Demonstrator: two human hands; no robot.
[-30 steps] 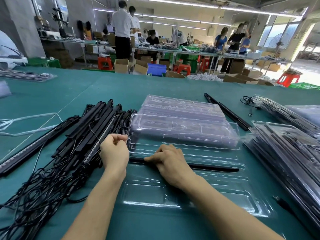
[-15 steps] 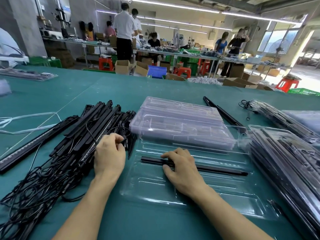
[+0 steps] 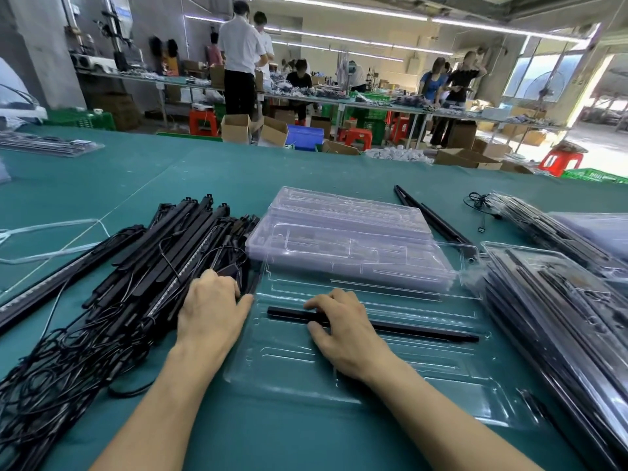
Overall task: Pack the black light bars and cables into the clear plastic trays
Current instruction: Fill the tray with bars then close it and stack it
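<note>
Dozens of loose bars and cables (image 3: 142,266) lie at left. The left hand (image 3: 212,311), a fist one second ago, now dips bent fingers into them; I cannot tell if it grips. The right hand (image 3: 343,331) still pinches the seated bar (image 3: 407,329) in the open tray (image 3: 289,372). Probably one slot filled, next bar being fetched.
</note>
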